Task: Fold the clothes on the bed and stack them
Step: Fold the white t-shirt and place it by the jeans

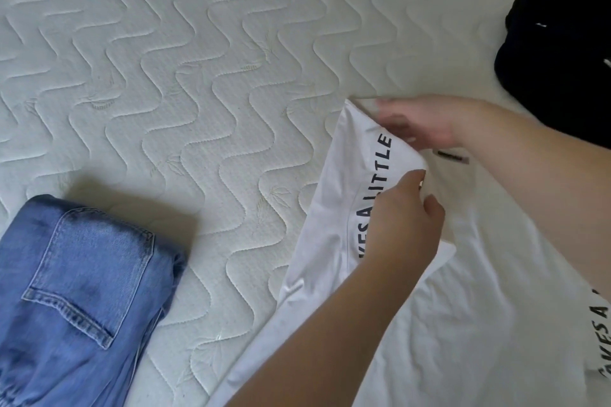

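Between both hands (401, 224) (420, 122), white T-shirt (330, 208) fold held.

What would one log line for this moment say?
stage: folding white T-shirt | left hand: pinches shirt fold | right hand: on shirt's top edge | jeans: folded, aside | dark garment: waiting

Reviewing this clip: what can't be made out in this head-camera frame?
- White T-shirt: printed text partly covered by the left hand and a fold; right and bottom edges cut it off.
- Right hand: fingertips motion-blurred, grip unclear.
- Black garment: cut by right edge.
- Jeans: cut by left and bottom edges.
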`<action>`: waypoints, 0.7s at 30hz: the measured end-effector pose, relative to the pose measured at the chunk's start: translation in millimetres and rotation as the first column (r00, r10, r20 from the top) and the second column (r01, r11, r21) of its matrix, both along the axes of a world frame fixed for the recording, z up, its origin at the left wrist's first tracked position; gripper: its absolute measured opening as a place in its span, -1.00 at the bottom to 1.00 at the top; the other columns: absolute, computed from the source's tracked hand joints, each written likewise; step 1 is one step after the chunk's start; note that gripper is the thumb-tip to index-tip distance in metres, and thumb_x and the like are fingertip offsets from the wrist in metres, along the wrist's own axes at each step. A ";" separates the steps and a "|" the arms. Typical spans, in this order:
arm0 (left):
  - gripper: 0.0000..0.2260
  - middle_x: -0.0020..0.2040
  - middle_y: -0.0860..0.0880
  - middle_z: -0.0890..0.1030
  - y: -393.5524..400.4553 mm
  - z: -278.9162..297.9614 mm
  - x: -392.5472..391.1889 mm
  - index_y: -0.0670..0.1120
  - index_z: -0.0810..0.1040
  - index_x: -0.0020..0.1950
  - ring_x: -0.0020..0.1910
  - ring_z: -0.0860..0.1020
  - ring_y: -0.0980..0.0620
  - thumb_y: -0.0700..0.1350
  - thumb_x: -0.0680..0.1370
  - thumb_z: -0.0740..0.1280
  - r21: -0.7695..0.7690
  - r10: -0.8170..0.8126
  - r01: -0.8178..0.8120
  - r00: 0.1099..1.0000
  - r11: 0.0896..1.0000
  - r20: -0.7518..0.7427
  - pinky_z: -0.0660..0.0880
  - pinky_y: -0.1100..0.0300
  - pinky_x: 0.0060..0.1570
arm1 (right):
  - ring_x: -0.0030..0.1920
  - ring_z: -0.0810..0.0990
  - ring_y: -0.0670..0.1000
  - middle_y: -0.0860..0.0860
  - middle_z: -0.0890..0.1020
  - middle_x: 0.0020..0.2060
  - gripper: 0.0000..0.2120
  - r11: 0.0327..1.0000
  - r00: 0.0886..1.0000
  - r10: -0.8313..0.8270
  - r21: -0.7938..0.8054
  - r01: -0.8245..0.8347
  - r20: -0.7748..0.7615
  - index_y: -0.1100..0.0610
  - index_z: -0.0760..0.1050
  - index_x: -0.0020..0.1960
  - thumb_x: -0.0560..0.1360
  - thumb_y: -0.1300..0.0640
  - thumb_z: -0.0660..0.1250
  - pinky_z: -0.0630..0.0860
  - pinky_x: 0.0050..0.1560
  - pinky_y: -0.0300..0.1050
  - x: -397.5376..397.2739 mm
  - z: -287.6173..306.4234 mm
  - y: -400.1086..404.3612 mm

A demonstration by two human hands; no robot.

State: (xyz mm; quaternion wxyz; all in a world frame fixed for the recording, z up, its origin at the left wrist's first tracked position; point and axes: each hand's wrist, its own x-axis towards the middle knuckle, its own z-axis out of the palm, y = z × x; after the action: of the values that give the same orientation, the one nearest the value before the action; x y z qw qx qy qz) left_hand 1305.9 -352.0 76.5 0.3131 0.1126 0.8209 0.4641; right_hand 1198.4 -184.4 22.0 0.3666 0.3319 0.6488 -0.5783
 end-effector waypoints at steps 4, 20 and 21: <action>-0.77 -0.09 -0.13 0.61 12.8 -3.4 3.0 -0.14 0.49 0.23 -0.11 0.52 -0.08 -0.13 0.60 0.23 -0.008 -0.019 0.019 1.000 1.000 0.019 0.32 0.17 -0.23 | -0.28 0.69 -0.08 0.00 0.73 -0.17 -0.78 0.921 0.907 0.326 0.125 -0.368 0.265 0.11 0.63 0.01 0.51 -0.03 0.40 0.54 -0.36 -0.27 37.3 17.9 9.9; -0.50 0.33 0.08 0.44 -173.3 -66.0 67.8 0.06 0.42 0.41 0.32 0.39 0.02 0.00 0.50 0.44 -0.413 -0.233 0.152 0.960 0.898 -0.153 0.32 0.06 0.34 | -0.02 0.61 0.13 0.02 0.64 -0.08 -0.59 0.738 0.985 0.166 0.668 -0.098 -0.039 0.09 0.57 0.10 0.42 -0.17 0.46 0.54 0.03 0.01 171.1 -26.8 -23.9; -0.47 0.33 0.08 0.43 -181.8 -67.0 72.2 0.07 0.39 0.43 0.31 0.40 0.01 0.02 0.49 0.45 -0.453 -0.245 0.157 0.959 0.878 -0.141 0.33 0.05 0.32 | -0.04 0.61 0.13 0.03 0.64 -0.13 -0.64 0.734 0.986 0.150 0.677 -0.062 -0.072 0.13 0.58 0.08 0.44 -0.11 0.46 0.52 -0.03 -0.03 177.7 -27.4 -25.5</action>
State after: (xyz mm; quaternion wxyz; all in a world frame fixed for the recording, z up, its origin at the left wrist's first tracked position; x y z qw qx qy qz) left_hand 1378.1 -533.8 9.5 0.2955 0.1690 0.9143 0.2195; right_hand 1376.1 -209.9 -5.4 0.2144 0.3685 0.8524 -0.3026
